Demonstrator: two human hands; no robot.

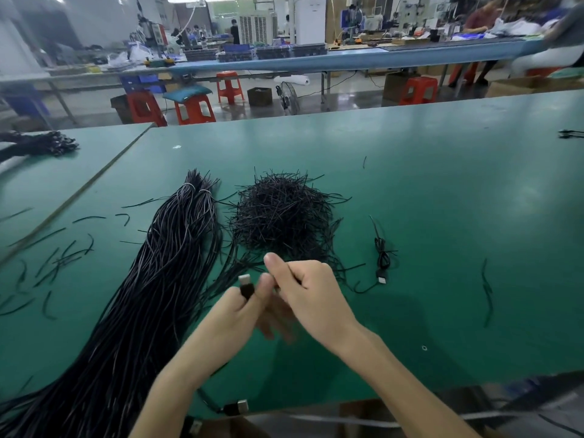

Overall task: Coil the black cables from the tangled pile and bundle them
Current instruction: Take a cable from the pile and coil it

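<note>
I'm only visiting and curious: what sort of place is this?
Probably a cable-assembly factory floor: a long green workbench holds a thick bundle of black cables and a pile of short black strands, and further benches with red stools stand behind.

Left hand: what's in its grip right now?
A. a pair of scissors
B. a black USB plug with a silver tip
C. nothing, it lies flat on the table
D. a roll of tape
B: the left hand pinches a black USB plug between its fingers, silver tip pointing up, just in front of the pile of short black ties.
</note>
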